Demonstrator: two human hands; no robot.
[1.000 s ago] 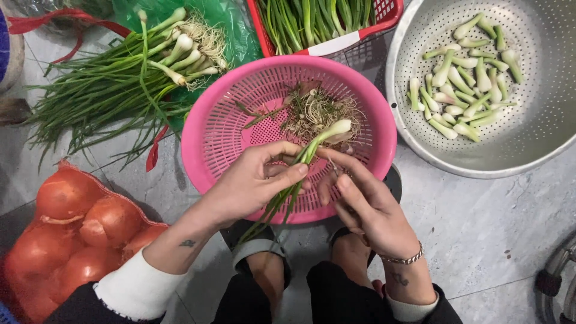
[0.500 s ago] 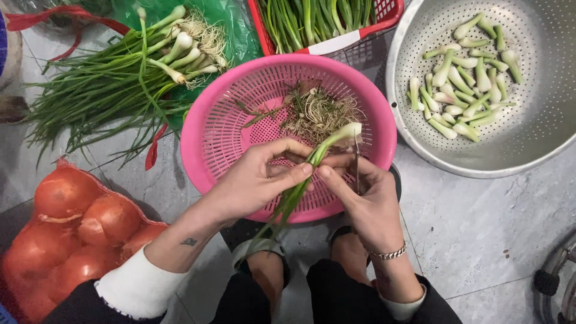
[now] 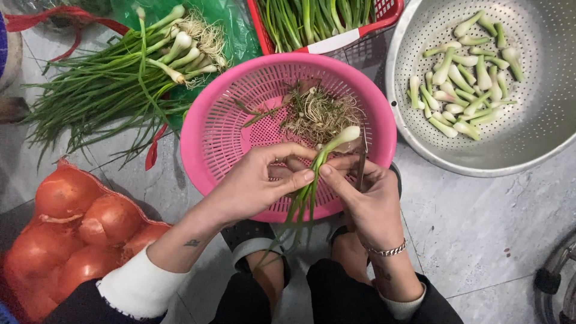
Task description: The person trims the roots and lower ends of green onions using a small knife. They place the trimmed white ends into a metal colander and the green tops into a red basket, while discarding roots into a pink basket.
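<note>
Green spring onion pinched between both hands' fingers.

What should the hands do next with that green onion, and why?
Probably peel the loose outer skin down off the green onion. The left hand and right hand pinch its stalk over the pink basket, where cut roots already lie; its white tip looks trimmed, like the clean pieces in the metal colander.

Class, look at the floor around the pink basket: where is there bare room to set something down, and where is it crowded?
Bare floor lies right of the right hand, below the metal colander. The top left is crowded: spring onions beside the pink basket, with the onion sack below.
</note>
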